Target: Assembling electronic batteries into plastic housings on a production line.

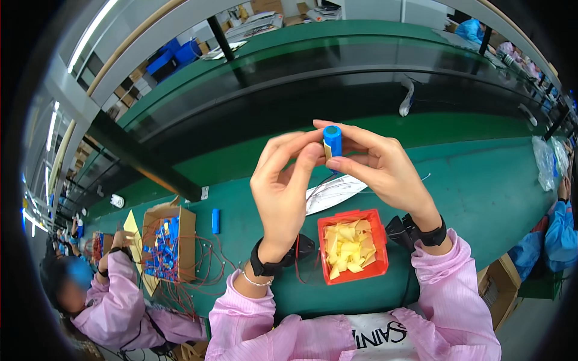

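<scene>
A blue cylindrical battery cell (pixel 336 147) stands upright between my two hands, above the green bench. My left hand (pixel 280 189) has its thumb and fingers closed at the cell's left side, where a pale yellow piece shows against the blue wrap. From the other side my right hand (pixel 388 168) grips the cell between thumb and fingers. Thin dark wires hang below it. Under my hands lies a long white strip (pixel 331 195). Closer to me, a red plastic bin (pixel 326 265) holds several pale yellow paper pieces (pixel 349 245).
To the left, a cardboard box (pixel 188 243) holds several blue cells with red wires spilling out. A single blue cell (pixel 215 221) lies beside it. A co-worker in pink (pixel 117 301) works at far left. A dark conveyor belt (pixel 313 90) runs behind the bench; a green post (pixel 144 150) rises left.
</scene>
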The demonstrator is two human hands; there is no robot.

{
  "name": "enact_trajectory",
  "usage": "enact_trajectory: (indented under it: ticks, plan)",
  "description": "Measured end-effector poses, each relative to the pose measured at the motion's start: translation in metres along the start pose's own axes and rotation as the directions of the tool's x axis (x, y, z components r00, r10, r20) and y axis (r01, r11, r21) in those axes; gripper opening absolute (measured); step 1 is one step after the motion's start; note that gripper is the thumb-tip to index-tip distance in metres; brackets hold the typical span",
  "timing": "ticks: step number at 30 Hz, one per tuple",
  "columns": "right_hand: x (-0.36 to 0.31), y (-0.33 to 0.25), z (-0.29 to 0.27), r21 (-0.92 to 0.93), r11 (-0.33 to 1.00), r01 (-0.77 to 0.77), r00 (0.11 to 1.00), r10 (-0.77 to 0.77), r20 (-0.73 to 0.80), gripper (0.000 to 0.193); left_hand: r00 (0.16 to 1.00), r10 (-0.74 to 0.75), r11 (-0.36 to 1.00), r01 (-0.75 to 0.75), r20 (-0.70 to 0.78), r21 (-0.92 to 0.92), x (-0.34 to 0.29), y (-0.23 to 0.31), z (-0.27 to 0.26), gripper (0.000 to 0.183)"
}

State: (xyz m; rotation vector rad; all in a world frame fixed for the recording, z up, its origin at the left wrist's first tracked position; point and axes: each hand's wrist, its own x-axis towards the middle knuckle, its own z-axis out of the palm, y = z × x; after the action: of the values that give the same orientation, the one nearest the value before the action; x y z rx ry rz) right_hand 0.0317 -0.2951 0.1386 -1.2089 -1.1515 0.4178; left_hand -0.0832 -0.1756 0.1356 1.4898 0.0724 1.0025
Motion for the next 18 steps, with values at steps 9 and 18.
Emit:
enact_trajectory:
  ticks: [9, 18]
  plan:
    - [0.000, 0.001, -0.001, -0.154, 0.988, 0.000, 0.994, -0.016, -0.104, 0.036, 0.986, 0.168, 0.926, -0.153, -0.012, 0.344, -0.001, -0.007, 0.001, 0.011]
    - [-0.001, 0.004, 0.001, -0.264, 0.964, 0.045, 0.987, -0.083, -0.134, 0.039, 0.995, 0.085, 0.929, -0.099, 0.054, 0.356, 0.001, -0.010, -0.007, 0.015]
